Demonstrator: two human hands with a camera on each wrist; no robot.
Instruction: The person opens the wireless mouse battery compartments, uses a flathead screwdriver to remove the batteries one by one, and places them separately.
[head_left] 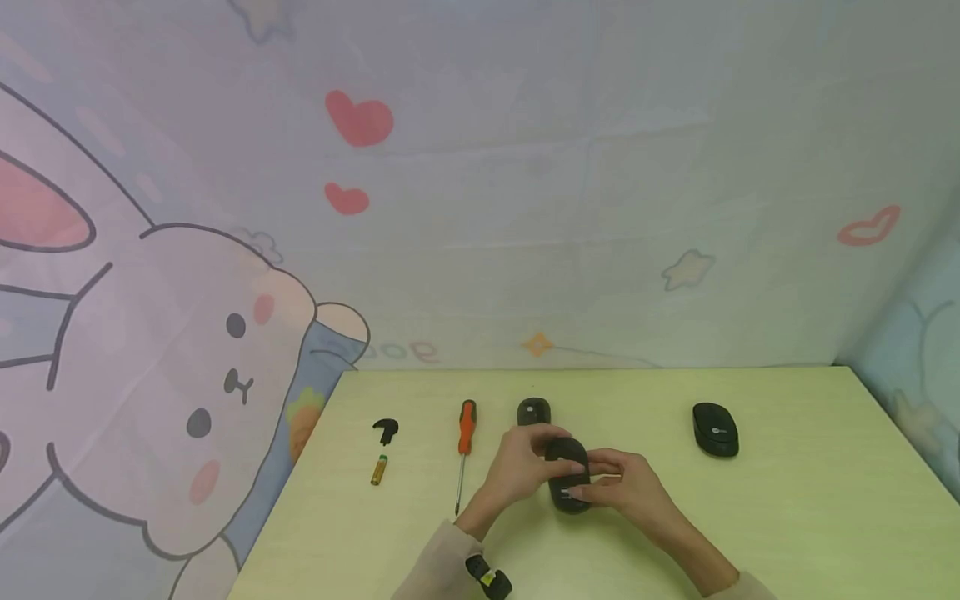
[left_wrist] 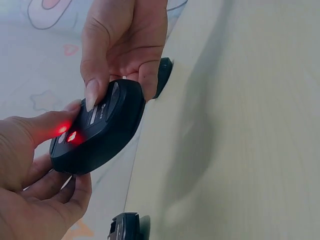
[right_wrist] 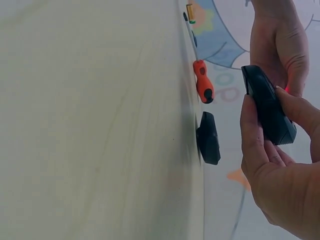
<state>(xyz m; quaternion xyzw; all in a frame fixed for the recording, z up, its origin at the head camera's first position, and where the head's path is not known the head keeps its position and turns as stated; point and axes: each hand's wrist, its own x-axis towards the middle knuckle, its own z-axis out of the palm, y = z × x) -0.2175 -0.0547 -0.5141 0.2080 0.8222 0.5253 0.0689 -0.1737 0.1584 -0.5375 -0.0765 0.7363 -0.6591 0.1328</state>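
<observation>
I have the black mouse (left_wrist: 102, 127) raised above the tabletop (head_left: 810, 500), its underside bearing white print (left_wrist: 93, 116) too small for me to read (a red light (left_wrist: 72, 136) glows beside it). The left hand (head_left: 521, 462) pinches one end between thumb and fingers; the right hand (head_left: 633, 485) grips the other, thumb across the underside, both wrists angled inward. Just beyond the left hand sits a second mouse (head_left: 534, 412); well to the right, a third mouse (head_left: 715, 430) carries a small white logo, illegible to me. To the left lie an orange-and-black screwdriver (head_left: 467, 433), a battery (head_left: 378, 471) and a hooked black piece (head_left: 386, 430). Behind, the backdrop (head_left: 525, 208) shows faint lettering (head_left: 401, 351).
</observation>
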